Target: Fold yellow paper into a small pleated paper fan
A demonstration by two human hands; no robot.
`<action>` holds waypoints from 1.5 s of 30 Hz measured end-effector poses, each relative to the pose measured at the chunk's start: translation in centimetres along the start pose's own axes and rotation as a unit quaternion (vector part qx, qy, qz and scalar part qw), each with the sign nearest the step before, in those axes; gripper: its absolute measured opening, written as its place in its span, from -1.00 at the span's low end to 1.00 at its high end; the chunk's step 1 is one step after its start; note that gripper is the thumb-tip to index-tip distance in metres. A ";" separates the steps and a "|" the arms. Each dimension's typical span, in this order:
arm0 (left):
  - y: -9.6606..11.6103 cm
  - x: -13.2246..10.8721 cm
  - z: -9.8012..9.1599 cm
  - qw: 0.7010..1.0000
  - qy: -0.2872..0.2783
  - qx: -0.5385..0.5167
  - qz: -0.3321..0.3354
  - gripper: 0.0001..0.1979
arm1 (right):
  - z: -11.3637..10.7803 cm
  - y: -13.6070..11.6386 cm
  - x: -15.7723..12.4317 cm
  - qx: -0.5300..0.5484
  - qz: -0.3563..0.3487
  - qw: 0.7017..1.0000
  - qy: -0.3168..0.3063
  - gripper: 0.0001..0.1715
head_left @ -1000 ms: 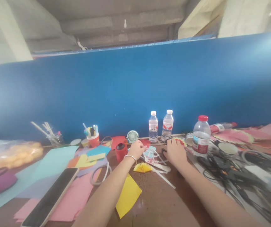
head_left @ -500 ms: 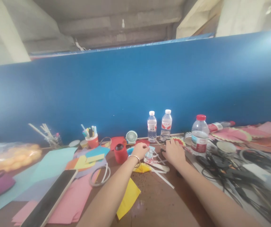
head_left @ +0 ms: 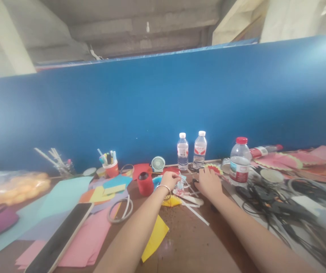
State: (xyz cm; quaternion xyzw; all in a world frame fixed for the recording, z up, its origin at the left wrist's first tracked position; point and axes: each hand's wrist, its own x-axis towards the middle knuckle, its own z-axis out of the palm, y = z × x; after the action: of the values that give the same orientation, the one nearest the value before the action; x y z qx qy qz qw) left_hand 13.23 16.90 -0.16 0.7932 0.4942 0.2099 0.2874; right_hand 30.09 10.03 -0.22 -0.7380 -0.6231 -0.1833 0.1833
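Note:
My left hand (head_left: 171, 181), with a bracelet (head_left: 164, 187) at its wrist, is closed in a pinch. Whatever lies between its fingertips is too small to make out. White paper strips (head_left: 195, 213) and a pleated yellow paper fan (head_left: 172, 201) lie just below and beside it. A little to the right, my right hand (head_left: 210, 182) is bent palm down, its fingers curled over a small dark thing that is mostly hidden. Left of my left hand stands a red roll-shaped object (head_left: 145, 184). A yellow paper sheet (head_left: 155, 237) lies nearer, partly behind my left forearm.
Two water bottles (head_left: 182, 153) and a small fan (head_left: 158, 163) stand at the back. A larger red-capped bottle (head_left: 240, 165) is at right, beside tangled black cables (head_left: 271, 206). Coloured paper (head_left: 90, 239), a phone-like dark slab (head_left: 62, 237) and a cup of pens (head_left: 110, 168) lie left.
My left hand has shifted very slightly right, still pinched. My right hand stays almost where it was. The other things have not visibly moved.

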 end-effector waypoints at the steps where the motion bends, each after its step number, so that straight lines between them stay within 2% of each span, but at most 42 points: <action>1: 0.0 0.0 -0.1 1.000 0.002 0.002 0.002 -0.70 | 0.1 0.0 0.0 -0.001 -0.002 1.000 0.002 -0.68; 7: 0.5 -0.4 -0.6 0.997 0.038 0.047 0.041 -0.74 | 0.2 0.1 -0.1 0.000 -0.010 1.000 0.001 -0.69; 10: 1.7 -0.9 -1.1 0.993 0.075 0.071 0.060 -0.84 | 0.1 0.0 -0.1 0.000 -0.003 1.000 -0.001 -0.71; 13: 3.2 -1.9 -2.3 0.988 0.102 0.089 0.071 -0.78 | -0.1 0.0 -0.1 0.004 0.007 1.000 0.012 -0.74; 17: 3.8 -5.0 -5.5 0.988 0.079 0.120 0.058 -0.78 | -0.5 -0.1 0.4 0.066 0.010 0.997 0.044 -0.72; 20: 2.5 -8.6 -8.0 0.985 0.028 0.168 0.017 -0.86 | -1.3 -0.8 0.7 0.190 0.024 0.979 0.071 -0.66; 22: 1.2 -11.0 -8.8 0.979 0.010 0.201 -0.016 -0.79 | -1.9 -1.6 0.7 0.275 0.042 0.958 0.065 -0.66; 25: -0.4 -14.0 -8.4 0.966 0.005 0.253 -0.055 -0.51 | -2.8 -2.9 0.2 0.380 0.064 0.923 0.013 -0.67; 27: -1.1 -15.0 -7.7 0.960 -0.020 0.271 -0.072 -0.35 | -3.1 -3.8 -0.3 0.447 0.070 0.891 -0.021 -0.64; 30: -1.8 -15.4 -6.8 0.962 -0.044 0.255 -0.087 -0.27 | -3.4 -4.9 -1.1 0.527 0.071 0.845 -0.059 -0.60; 33: -2.7 -15.1 -6.6 0.975 -0.030 0.208 -0.077 -0.24 | -4.0 -5.8 -1.7 0.582 0.061 0.803 -0.113 -0.60; 35: -3.4 -14.9 -6.7 0.984 -0.022 0.163 -0.072 -0.31 | -4.6 -6.5 -2.1 0.626 0.050 0.762 -0.161 -0.62; 38: -3.7 -14.6 -7.3 0.995 0.002 0.074 -0.064 -0.57 | -5.4 -7.5 -2.7 0.666 0.036 0.714 -0.213 -0.67; 41: -3.3 -14.2 -8.1 0.998 0.041 -0.027 -0.037 -0.77 | -5.9 -8.4 -3.3 0.649 0.038 0.712 -0.264 -0.70; 45: -2.1 -13.9 -9.0 0.987 0.085 -0.136 -0.031 -0.83 | -5.8 -9.1 -4.4 0.614 0.044 0.699 -0.363 -0.74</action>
State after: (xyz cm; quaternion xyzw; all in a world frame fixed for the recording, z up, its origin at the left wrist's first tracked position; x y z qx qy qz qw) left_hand 0.37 7.25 4.42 0.7106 0.5075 0.3327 0.3561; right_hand 20.16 4.83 3.02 -0.4975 -0.5822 0.5307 0.3633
